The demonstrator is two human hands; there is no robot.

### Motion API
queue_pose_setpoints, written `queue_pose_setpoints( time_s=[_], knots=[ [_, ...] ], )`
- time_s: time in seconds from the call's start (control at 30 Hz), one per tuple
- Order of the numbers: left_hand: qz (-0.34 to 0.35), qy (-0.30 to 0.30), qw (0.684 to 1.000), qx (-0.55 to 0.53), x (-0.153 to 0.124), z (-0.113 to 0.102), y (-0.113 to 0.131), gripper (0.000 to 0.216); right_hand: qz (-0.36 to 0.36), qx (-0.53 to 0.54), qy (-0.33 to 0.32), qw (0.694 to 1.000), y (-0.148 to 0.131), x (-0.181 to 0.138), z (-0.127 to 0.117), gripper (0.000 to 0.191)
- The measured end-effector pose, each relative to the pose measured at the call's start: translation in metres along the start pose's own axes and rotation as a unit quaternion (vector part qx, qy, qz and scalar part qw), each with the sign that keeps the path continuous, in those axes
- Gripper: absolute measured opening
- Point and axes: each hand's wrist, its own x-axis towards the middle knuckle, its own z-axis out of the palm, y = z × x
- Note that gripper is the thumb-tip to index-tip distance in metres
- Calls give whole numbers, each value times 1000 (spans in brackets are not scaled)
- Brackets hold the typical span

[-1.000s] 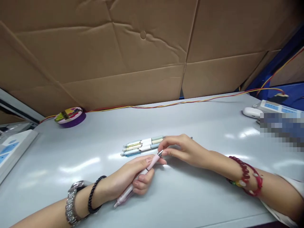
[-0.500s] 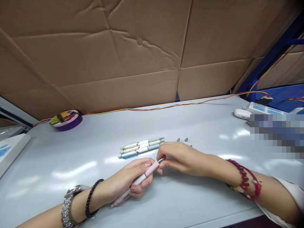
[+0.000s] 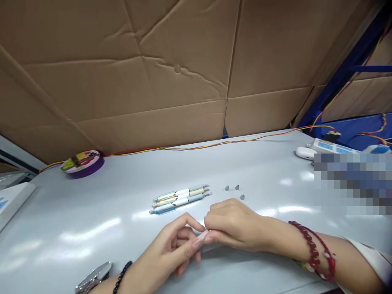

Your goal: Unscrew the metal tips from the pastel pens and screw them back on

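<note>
A pink pen (image 3: 202,235) is between my two hands, mostly hidden, with a short pink length showing. My left hand (image 3: 176,245) pinches it between thumb and forefinger, the other fingers curled loosely beneath. Closed around the pen's other end is my right hand (image 3: 235,224); its fingers cover the tip. Just beyond my hands lie three white-bodied pens side by side: one with a green grip (image 3: 196,188), one with a yellow grip (image 3: 197,192), and one with a blue grip (image 3: 195,198). Small grey metal cone pieces (image 3: 242,197) lie right of them.
A purple tape roll (image 3: 87,168) lies at the back left. Red and yellow wires (image 3: 183,148) run along the rear edge below the cardboard (image 3: 171,118). At the right are a white rounded case (image 3: 305,153) and a power strip (image 3: 332,147). A white box-like object (image 3: 15,198) stands at left.
My right hand has closed more fully over the pen's tip end. The left hand's grip has shifted to a thumb-and-forefinger pinch, hiding most of the pen. The view has tilted slightly.
</note>
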Motion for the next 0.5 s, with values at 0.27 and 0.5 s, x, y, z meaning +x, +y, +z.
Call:
queue_pose_setpoints(
  time_s=[0.27, 0.5],
  knots=[
    [349, 122, 735, 568, -10, -7, -24, 34, 71, 137, 9, 988, -9, 1, -4, 47],
    [355, 254, 593, 677, -5, -7, -22, 48, 244, 92, 226, 939, 61, -12, -56, 35]
  ],
)
